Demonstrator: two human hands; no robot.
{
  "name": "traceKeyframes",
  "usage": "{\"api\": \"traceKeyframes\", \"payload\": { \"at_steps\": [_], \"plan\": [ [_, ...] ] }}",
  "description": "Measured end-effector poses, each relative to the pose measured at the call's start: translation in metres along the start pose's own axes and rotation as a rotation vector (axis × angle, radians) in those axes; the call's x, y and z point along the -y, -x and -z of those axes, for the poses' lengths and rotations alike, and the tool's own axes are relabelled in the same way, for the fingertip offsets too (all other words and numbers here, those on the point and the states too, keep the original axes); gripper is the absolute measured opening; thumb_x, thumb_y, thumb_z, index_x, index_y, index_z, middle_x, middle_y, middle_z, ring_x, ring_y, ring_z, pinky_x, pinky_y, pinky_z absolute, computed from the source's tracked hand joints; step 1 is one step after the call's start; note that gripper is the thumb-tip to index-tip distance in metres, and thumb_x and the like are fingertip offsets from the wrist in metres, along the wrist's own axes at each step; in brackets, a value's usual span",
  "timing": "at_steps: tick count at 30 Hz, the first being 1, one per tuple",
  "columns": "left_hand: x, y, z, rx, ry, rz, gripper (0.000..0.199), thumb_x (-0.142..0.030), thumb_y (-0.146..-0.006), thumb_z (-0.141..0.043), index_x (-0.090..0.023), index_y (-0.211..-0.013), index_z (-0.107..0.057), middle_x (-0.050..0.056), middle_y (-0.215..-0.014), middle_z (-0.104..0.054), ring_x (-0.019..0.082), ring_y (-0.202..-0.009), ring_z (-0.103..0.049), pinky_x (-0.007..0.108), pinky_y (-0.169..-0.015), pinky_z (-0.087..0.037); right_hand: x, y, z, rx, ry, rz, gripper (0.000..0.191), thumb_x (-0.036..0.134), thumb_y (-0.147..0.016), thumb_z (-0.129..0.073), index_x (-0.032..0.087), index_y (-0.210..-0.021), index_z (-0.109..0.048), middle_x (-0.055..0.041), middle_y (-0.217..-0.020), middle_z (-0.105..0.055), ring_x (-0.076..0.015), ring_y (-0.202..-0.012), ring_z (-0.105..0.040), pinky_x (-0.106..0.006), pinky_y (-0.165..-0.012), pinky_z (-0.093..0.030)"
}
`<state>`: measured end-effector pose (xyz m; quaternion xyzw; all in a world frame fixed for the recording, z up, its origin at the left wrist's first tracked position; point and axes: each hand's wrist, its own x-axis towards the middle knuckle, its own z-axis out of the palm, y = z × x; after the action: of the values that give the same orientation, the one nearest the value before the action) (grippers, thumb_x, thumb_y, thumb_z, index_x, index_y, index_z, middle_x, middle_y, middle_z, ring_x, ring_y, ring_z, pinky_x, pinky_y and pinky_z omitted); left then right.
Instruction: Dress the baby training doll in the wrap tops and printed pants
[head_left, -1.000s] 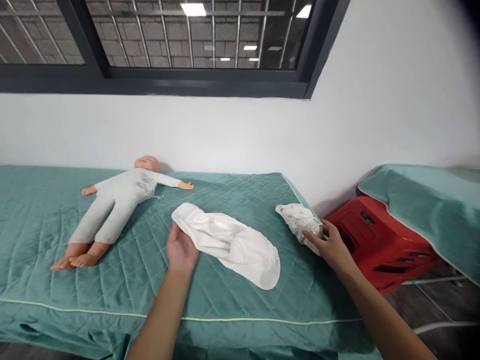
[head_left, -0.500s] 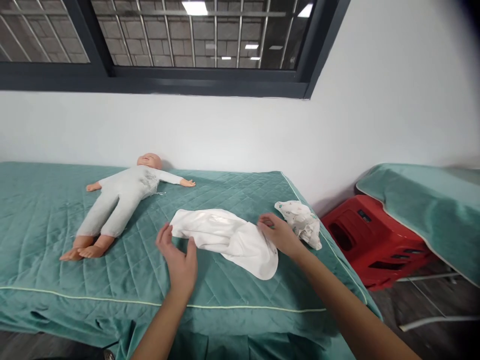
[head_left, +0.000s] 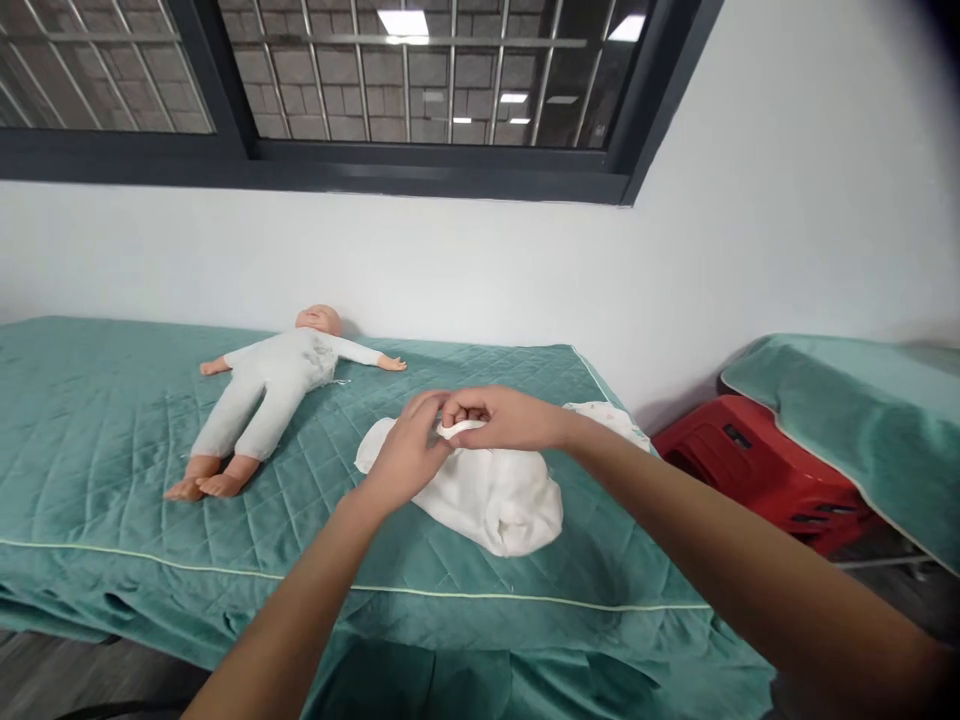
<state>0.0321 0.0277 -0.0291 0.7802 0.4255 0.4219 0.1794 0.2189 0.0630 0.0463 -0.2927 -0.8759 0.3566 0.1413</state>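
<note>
A white baby garment [head_left: 491,490] lies crumpled on the green quilted bed cover [head_left: 150,540], its near right part bunched up. My right hand [head_left: 514,418] is closed, pinching a raised edge of this cloth between thumb and curled fingers. Right beside it, my left hand [head_left: 409,452] is closed on the same raised part, its fingertips meeting those of the right hand; they are partly hidden. To the left a baby doll [head_left: 277,380] in a pale bodysuit lies on its back with its arms spread. A patterned white cloth [head_left: 615,420] lies behind my right forearm, partly covered by it.
A red plastic object [head_left: 765,470] stands to the right, below another green-covered surface [head_left: 862,420]. The white wall [head_left: 465,270] and a dark-framed barred window [head_left: 442,165] rise behind the bed. A yellowish piping line [head_left: 525,597] marks the bed's front edge.
My hands, apart at the two ends of the garment before, have come together at its far edge and lifted it. The right end is now folded over and bunched. The view has shifted slightly.
</note>
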Motion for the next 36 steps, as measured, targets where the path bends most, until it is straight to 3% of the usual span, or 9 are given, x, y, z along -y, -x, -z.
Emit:
{"api": "traceKeyframes", "payload": {
  "at_steps": [4,8,11,17,20,25,28,31,36],
  "plan": [
    [-0.016,-0.017,0.022,0.069,0.001,0.041,0.004,-0.019,-0.08,-0.058,-0.02,-0.083,-0.055,-0.001,-0.082,-0.061,0.018,-0.079,-0.057,0.031,-0.073,-0.046,0.038,0.011,0.023,-0.012,0.173,-0.001,0.014,0.028,-0.083,-0.061,0.021,-0.095,-0.064,0.0009,-0.088,-0.064,-0.0134,-0.077,-0.054,-0.025,-0.068,-0.038],
    [-0.029,-0.026,0.04,-0.217,0.004,-0.087,0.022,-0.016,-0.081,-0.058,-0.02,-0.065,-0.042,-0.002,-0.078,-0.058,0.014,-0.076,-0.054,0.028,-0.073,-0.042,0.05,0.024,0.039,-0.176,0.437,-0.141,0.014,0.024,-0.082,-0.058,0.021,-0.096,-0.061,0.0007,-0.085,-0.062,-0.0135,-0.07,-0.052,-0.025,-0.062,-0.034],
    [-0.041,-0.028,0.05,-0.396,-0.025,-0.161,0.027,-0.013,-0.08,-0.059,-0.02,-0.063,-0.039,-0.001,-0.08,-0.058,0.014,-0.078,-0.054,0.028,-0.073,-0.042,0.051,0.032,0.043,-0.329,0.62,-0.206,0.024,0.019,-0.085,-0.05,0.021,-0.108,-0.057,-0.0034,-0.095,-0.064,-0.017,-0.078,-0.056,-0.026,-0.064,-0.036],
    [-0.054,-0.021,0.069,-0.328,-0.121,-0.034,0.017,-0.017,-0.08,-0.061,-0.02,-0.07,-0.047,-0.003,-0.074,-0.056,0.013,-0.073,-0.053,0.026,-0.068,-0.042,0.047,0.043,0.041,-0.426,0.912,-0.352,0.026,0.017,-0.09,-0.044,0.017,-0.113,-0.055,-0.0104,-0.106,-0.061,-0.0211,-0.078,-0.058,-0.031,-0.067,-0.04],
    [-0.052,-0.019,0.079,-0.38,-0.255,-0.039,0.014,-0.017,-0.079,-0.059,-0.02,-0.074,-0.046,-0.002,-0.076,-0.055,0.014,-0.074,-0.053,0.028,-0.072,-0.044,0.041,0.049,0.045,-0.475,0.999,-0.362,0.026,0.017,-0.089,-0.044,0.016,-0.112,-0.056,-0.0108,-0.106,-0.059,-0.0188,-0.071,-0.057,-0.032,-0.065,-0.041],
    [-0.042,-0.024,0.087,-0.63,-0.456,-0.089,0.02,-0.006,-0.073,-0.049,-0.022,-0.071,-0.038,0.002,-0.081,-0.054,0.018,-0.084,-0.056,0.034,-0.082,-0.046,0.032,0.06,0.053,-0.541,1.003,-0.346,0.031,0.011,-0.085,-0.042,0.018,-0.111,-0.058,-0.0083,-0.104,-0.061,-0.0189,-0.074,-0.057,-0.031,-0.065,-0.042],
    [-0.029,-0.024,0.086,-0.683,-0.438,-0.121,0.021,-0.005,-0.072,-0.047,-0.022,-0.07,-0.035,0.005,-0.094,-0.059,0.019,-0.094,-0.057,0.034,-0.085,-0.045,0.024,0.066,0.054,-0.563,0.969,-0.337,0.032,0.011,-0.084,-0.042,0.02,-0.109,-0.061,-0.0074,-0.106,-0.064,-0.0208,-0.08,-0.058,-0.032,-0.068,-0.043],
    [-0.013,-0.019,0.085,-0.656,-0.36,0.026,0.019,-0.011,-0.076,-0.049,-0.022,-0.071,-0.035,0.001,-0.084,-0.06,0.016,-0.081,-0.056,0.029,-0.076,-0.045,0.011,0.075,0.053,-0.632,0.774,-0.319,0.033,0.013,-0.084,-0.041,0.022,-0.104,-0.065,-0.005,-0.103,-0.067,-0.0222,-0.089,-0.06,-0.034,-0.076,-0.046],
    [0.001,-0.006,0.092,-0.679,-0.38,0.214,0.014,-0.018,-0.077,-0.055,-0.022,-0.074,-0.042,-0.002,-0.069,-0.054,0.016,-0.066,-0.049,0.027,-0.064,-0.04,-0.013,0.097,0.052,-0.932,0.42,-0.369,0.033,0.018,-0.08,-0.044,0.025,-0.102,-0.069,-0.002,-0.102,-0.071,-0.0219,-0.092,-0.063,-0.036,-0.083,-0.048]
  ]
}}
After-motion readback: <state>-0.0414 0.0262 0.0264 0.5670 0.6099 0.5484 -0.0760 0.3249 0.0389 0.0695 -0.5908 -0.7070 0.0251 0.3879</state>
